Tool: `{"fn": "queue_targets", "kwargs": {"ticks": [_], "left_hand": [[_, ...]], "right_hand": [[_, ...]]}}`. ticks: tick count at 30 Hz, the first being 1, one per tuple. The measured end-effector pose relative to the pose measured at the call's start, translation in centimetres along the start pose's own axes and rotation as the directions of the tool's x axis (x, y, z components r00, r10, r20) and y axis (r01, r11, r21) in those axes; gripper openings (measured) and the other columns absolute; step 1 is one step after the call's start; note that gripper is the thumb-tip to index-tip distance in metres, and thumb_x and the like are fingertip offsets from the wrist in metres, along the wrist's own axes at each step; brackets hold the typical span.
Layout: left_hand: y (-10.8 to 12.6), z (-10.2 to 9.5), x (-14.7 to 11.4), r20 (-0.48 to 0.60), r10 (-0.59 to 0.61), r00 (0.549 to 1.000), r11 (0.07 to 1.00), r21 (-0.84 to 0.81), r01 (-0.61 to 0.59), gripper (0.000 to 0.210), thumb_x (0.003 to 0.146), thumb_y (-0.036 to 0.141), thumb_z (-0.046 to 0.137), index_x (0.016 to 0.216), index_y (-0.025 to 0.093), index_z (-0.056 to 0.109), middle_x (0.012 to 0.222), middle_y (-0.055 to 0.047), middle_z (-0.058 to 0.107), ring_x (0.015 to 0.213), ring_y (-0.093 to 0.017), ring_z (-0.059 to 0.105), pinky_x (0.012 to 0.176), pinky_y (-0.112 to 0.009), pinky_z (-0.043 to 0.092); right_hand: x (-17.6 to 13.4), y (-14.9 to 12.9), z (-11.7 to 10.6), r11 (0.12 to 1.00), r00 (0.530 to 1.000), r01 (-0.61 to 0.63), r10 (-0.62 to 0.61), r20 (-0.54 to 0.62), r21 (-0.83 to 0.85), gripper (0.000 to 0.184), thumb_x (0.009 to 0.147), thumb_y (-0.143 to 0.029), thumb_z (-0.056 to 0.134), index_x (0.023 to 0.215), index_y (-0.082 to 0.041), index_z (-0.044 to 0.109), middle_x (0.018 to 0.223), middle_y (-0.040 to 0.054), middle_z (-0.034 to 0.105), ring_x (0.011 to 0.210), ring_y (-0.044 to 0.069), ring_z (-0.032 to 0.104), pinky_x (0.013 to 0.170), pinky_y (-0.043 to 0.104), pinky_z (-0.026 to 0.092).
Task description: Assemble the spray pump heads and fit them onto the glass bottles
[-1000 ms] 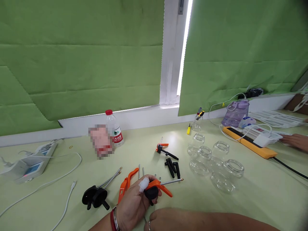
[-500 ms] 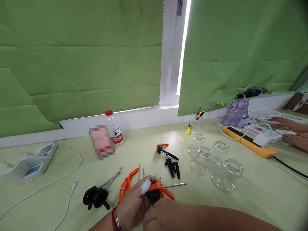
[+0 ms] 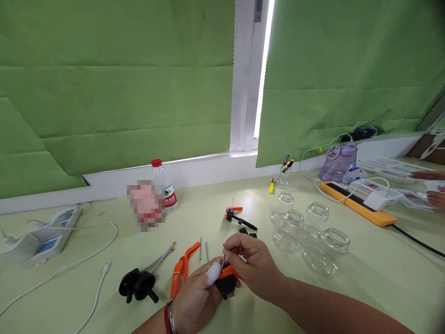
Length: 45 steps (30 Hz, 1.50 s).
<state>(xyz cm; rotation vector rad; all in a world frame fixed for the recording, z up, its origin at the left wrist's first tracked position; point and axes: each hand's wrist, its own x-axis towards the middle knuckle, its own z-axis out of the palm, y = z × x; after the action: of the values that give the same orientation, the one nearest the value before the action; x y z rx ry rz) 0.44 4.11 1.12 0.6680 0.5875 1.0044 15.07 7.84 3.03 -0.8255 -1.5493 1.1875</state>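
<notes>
My left hand (image 3: 200, 290), with white wrapping (image 3: 213, 273) on its thumb, is closed around an orange-and-black lever piece (image 3: 226, 284). My right hand (image 3: 252, 262) reaches over it, thumb and index finger pinching a thin metal rod (image 3: 223, 262) that stands against the piece. Whether this rod is fixed to the piece or loose, I cannot tell. Orange levers (image 3: 178, 273) lie just left of my left hand, with metal pins (image 3: 200, 248) behind it. A similar orange-and-black assembly (image 3: 230, 213) with a black handle sits further back. Black handles (image 3: 243, 231) are mostly hidden behind my right hand.
Black round parts with metal rods (image 3: 144, 285) lie at left, near a white cable (image 3: 97, 292) and a power strip (image 3: 52, 236). Several clear jars (image 3: 294, 232) stand at right, before an orange power strip (image 3: 358, 204). A water bottle (image 3: 170, 195) stands behind. Another person's hands (image 3: 436, 199) are far right.
My right hand has risen from below the lever piece to above it and now pinches the rod. The piece has turned in my left hand. The other person's hands have shifted right.
</notes>
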Motion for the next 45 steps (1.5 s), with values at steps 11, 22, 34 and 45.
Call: {"fn": "queue_targets", "kwargs": {"ticks": [11,22,34,45], "left_hand": [[-0.22,0.05,-0.01,0.022,0.024,0.999,0.999,0.022,-0.024,0.026,0.09,0.027,0.045,0.087,0.013,0.066,0.077,-0.007,0.06,0.071,-0.016,0.053,0.068,-0.03,0.038],[-0.28,-0.16,0.02,-0.031,0.008,0.999,1.0,-0.014,-0.008,0.019,0.083,0.032,0.058,0.081,0.015,0.067,0.079,-0.006,0.059,0.074,-0.017,0.052,0.066,-0.029,0.038],[-0.46,-0.46,0.13,-0.068,0.007,0.998,1.0,-0.01,-0.008,0.02,0.085,0.03,0.055,0.079,0.014,0.065,0.076,-0.005,0.058,0.069,-0.015,0.05,0.064,-0.029,0.039],[-0.11,0.05,0.19,-0.039,-0.002,0.999,0.998,-0.063,0.0,0.023,0.088,0.03,0.051,0.083,0.014,0.067,0.078,-0.007,0.063,0.068,-0.016,0.053,0.073,-0.033,0.041]], "right_hand": [[-0.35,-0.4,0.12,0.992,0.989,-0.078,0.089,0.115,-0.097,0.007,0.079,-0.021,0.054,0.081,-0.017,0.059,0.075,0.0011,0.057,0.047,0.007,0.049,0.04,0.018,0.043],[-0.27,-0.61,0.07,0.967,0.977,0.084,-0.033,0.21,-0.242,0.018,0.078,-0.013,0.052,0.077,-0.018,0.07,0.079,0.0037,0.062,0.072,0.014,0.061,0.058,0.022,0.052],[-0.31,0.25,0.0,0.956,0.965,0.091,-0.016,0.261,-0.279,0.024,0.081,-0.012,0.048,0.079,-0.019,0.071,0.083,0.003,0.06,0.063,0.01,0.061,0.055,0.019,0.052],[-0.21,-0.02,-0.1,0.864,0.945,0.231,-0.09,0.314,-0.448,0.018,0.073,-0.013,0.056,0.077,-0.02,0.072,0.083,0.0038,0.067,0.076,0.013,0.063,0.07,0.022,0.05]]}}
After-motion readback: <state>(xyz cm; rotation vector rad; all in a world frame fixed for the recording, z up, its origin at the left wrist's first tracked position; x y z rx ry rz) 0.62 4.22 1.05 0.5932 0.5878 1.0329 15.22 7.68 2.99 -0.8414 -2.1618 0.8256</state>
